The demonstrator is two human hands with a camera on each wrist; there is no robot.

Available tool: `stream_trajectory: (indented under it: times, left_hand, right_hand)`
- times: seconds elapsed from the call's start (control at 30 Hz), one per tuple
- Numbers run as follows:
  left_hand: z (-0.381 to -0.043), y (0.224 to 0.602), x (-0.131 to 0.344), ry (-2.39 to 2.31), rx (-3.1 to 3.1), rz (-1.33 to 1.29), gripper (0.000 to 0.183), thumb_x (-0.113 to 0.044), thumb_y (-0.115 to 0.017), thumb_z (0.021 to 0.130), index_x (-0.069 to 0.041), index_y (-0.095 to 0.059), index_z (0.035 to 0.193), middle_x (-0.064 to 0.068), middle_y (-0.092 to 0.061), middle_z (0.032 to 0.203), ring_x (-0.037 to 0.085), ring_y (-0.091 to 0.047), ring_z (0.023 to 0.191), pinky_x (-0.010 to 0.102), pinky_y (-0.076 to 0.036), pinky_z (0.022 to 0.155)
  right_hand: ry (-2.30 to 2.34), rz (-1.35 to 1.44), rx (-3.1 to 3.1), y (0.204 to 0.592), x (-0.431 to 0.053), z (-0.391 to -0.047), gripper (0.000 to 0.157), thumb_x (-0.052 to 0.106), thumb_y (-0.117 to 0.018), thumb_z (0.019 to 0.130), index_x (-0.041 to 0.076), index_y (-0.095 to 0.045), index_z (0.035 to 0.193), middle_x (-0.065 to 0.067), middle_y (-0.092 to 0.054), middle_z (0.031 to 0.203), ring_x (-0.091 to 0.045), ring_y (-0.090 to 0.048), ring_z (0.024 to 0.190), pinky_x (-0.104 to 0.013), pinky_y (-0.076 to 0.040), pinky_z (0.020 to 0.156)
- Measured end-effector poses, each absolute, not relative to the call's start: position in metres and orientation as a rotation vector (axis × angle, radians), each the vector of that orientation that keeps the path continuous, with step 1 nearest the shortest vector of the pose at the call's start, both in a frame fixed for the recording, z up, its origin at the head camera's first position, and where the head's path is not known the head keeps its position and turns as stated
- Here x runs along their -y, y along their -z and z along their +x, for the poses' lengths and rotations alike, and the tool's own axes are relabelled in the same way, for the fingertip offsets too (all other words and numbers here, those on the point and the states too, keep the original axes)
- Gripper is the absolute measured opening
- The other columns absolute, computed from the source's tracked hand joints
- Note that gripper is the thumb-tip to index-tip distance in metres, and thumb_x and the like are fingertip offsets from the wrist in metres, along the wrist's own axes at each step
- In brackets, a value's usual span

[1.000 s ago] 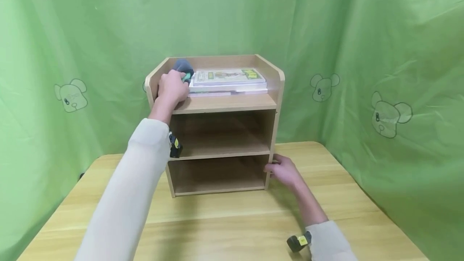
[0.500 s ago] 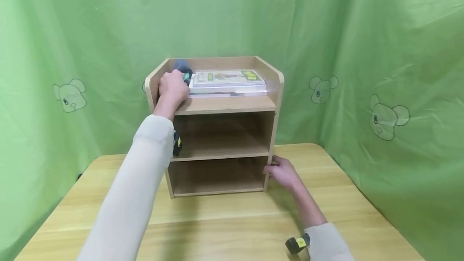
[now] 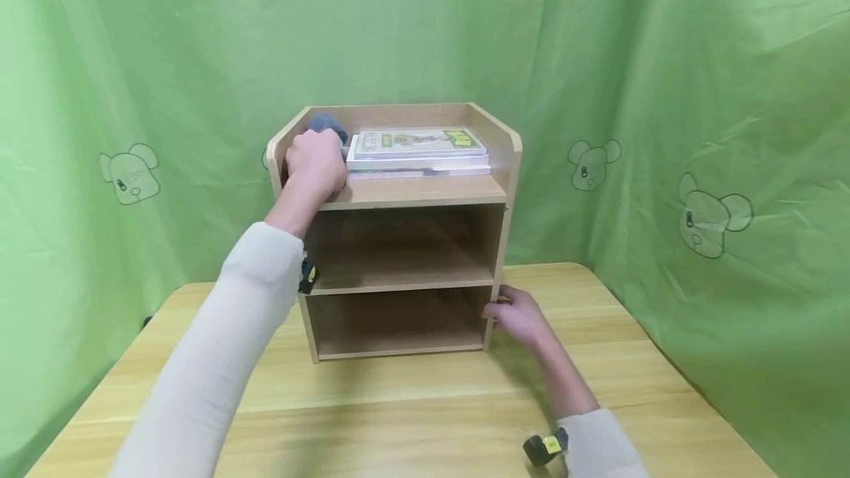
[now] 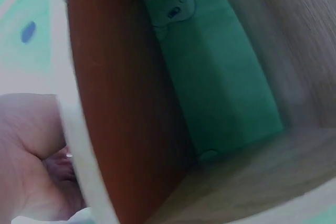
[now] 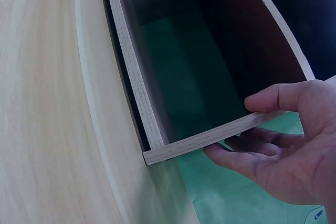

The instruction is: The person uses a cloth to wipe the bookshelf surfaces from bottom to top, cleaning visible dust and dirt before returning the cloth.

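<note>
A small wooden shelf [image 3: 405, 201] with three levels stands on the table. At the left end of its top level my left hand [image 3: 316, 161] reaches in, back of the hand up, and holds a blue-grey soft-looking thing [image 3: 325, 122]. The hand covers most of that thing, so its kind is unclear. In the left wrist view the left hand [image 4: 31, 161] shows outside the side panel, fingers curled inward. Low on the shelf's right side panel [image 5: 215, 136] my right hand [image 5: 283, 140] grips the edge, thumb inside and fingers outside.
A stack of books [image 3: 418, 153] lies flat on the top level, right of the left hand. Raised side walls and a back panel bound that level. The wooden table [image 3: 398, 419] extends in front, and green curtains [image 3: 717, 131] surround it.
The left hand has shifted slightly and its forearm swung left. The blue-grey thing has moved a little left, and its teal part is now mostly hidden. The right hand stays put.
</note>
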State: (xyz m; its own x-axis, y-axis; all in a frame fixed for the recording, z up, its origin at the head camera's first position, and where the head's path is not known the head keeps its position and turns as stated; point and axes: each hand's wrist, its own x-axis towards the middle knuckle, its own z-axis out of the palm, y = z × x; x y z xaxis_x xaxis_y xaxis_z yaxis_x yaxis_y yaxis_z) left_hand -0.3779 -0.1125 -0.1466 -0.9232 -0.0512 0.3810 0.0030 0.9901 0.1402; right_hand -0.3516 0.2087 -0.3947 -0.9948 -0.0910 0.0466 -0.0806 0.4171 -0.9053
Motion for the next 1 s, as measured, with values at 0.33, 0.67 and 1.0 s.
stream_trajectory:
  times: [0.33, 0.67, 1.0]
  left_hand:
    - [-0.334, 0.154, 0.11, 0.125, 2.671, -0.137, 0.012, -0.014, -0.054, 0.082, -0.008, -0.057, 0.071, 0.017, -0.061, 0.084, 0.04, -0.06, 0.083, 0.052, -0.05, 0.072]
    - [-0.292, 0.174, 0.127, 0.172, 2.501, -0.239, 0.017, -0.022, -0.055, 0.09, -0.007, -0.062, 0.087, 0.017, -0.062, 0.076, 0.042, -0.061, 0.071, 0.054, -0.047, 0.059]
    - [-0.277, 0.183, 0.153, 0.453, 2.417, -0.383, 0.043, -0.031, -0.063, 0.09, -0.016, -0.058, 0.13, 0.012, -0.067, 0.093, 0.032, -0.055, 0.068, 0.042, -0.043, 0.06]
  right_hand:
    - [1.697, -0.14, -2.628, 0.396, -0.212, -0.348, 0.067, 0.012, -0.06, 0.085, -0.008, -0.032, 0.142, -0.027, -0.061, 0.117, -0.037, -0.063, 0.1, -0.052, -0.044, 0.095]
    - [1.71, -0.149, -2.65, 0.4, -0.207, -0.351, 0.058, 0.01, -0.063, 0.083, -0.006, -0.044, 0.134, -0.027, -0.061, 0.116, -0.036, -0.065, 0.095, -0.048, -0.05, 0.088]
    - [1.711, -0.129, -2.662, 0.4, -0.206, -0.354, 0.058, 0.011, -0.062, 0.082, -0.004, -0.044, 0.135, -0.026, -0.06, 0.118, -0.036, -0.064, 0.097, -0.049, -0.049, 0.09]
